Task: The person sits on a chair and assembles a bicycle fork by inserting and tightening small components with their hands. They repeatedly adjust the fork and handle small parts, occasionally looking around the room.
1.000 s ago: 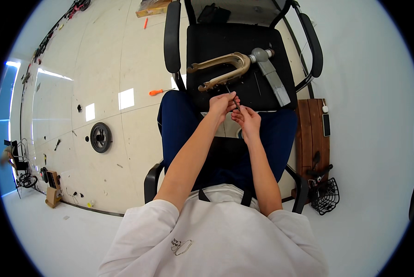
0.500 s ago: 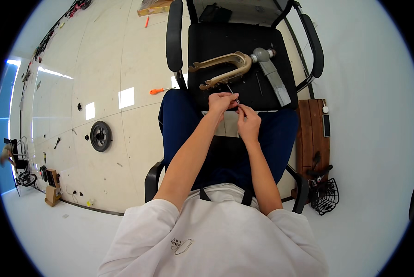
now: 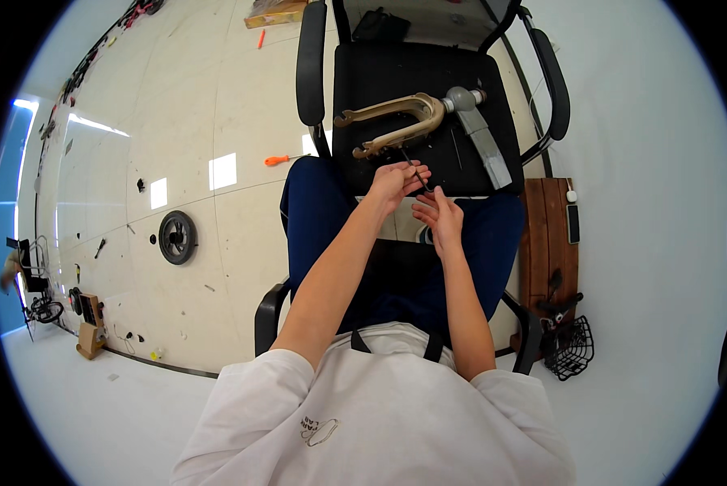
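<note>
A thin dark metal rod (image 3: 416, 172), seemingly bent at its near end, is pinched between the thumb and fingers of my left hand (image 3: 396, 178). My right hand (image 3: 440, 219) is open beside the rod's near end, its fingers apart; whether a fingertip touches the rod I cannot tell. Just beyond my hands, a bronze-coloured bicycle fork (image 3: 419, 108) lies on the black chair seat (image 3: 396, 69), prongs to the left. At its right end sits a grey rounded piece (image 3: 461, 99), with a long grey flat piece (image 3: 485, 150) slanting toward me. Another thin rod (image 3: 457, 150) lies between them.
Black armrests (image 3: 311, 73) flank the seat. On the floor at left are an orange-handled screwdriver (image 3: 277, 161), a small black wheel (image 3: 177, 237) and scattered small parts. A wooden board (image 3: 538, 243) and black wire basket (image 3: 570, 348) are at right.
My right hand has let go of the rod and opened, moving slightly nearer me. My left hand has turned more palm-up, still holding the rod.
</note>
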Tool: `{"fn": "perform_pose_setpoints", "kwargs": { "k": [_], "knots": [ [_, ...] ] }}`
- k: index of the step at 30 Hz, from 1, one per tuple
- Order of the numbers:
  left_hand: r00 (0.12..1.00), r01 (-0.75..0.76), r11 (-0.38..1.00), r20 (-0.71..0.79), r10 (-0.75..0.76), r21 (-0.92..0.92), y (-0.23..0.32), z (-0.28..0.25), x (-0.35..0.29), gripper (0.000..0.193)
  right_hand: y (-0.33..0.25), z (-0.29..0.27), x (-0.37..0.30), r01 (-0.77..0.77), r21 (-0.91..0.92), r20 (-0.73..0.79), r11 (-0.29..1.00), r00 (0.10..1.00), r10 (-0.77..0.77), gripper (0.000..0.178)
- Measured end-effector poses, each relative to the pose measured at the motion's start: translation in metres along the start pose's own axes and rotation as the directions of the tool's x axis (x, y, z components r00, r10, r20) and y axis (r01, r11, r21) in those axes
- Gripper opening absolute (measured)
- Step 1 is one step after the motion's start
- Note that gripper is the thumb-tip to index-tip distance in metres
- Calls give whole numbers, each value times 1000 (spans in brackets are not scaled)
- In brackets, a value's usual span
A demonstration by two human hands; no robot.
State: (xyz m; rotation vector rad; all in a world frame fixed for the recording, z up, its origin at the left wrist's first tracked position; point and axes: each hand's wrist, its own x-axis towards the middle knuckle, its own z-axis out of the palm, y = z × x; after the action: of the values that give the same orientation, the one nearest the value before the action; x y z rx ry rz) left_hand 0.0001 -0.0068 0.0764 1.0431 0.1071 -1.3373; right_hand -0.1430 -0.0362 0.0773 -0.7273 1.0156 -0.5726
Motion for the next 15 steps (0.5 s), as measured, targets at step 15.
{"fn": "perform_pose_setpoints", "kwargs": {
  "k": [15],
  "knots": [
    [975, -54, 966, -196, 106, 252, -10, -15, 16, 25, 8, 9, -10, 652, -649, 260, 392, 675, -691, 17]
  ]
}}
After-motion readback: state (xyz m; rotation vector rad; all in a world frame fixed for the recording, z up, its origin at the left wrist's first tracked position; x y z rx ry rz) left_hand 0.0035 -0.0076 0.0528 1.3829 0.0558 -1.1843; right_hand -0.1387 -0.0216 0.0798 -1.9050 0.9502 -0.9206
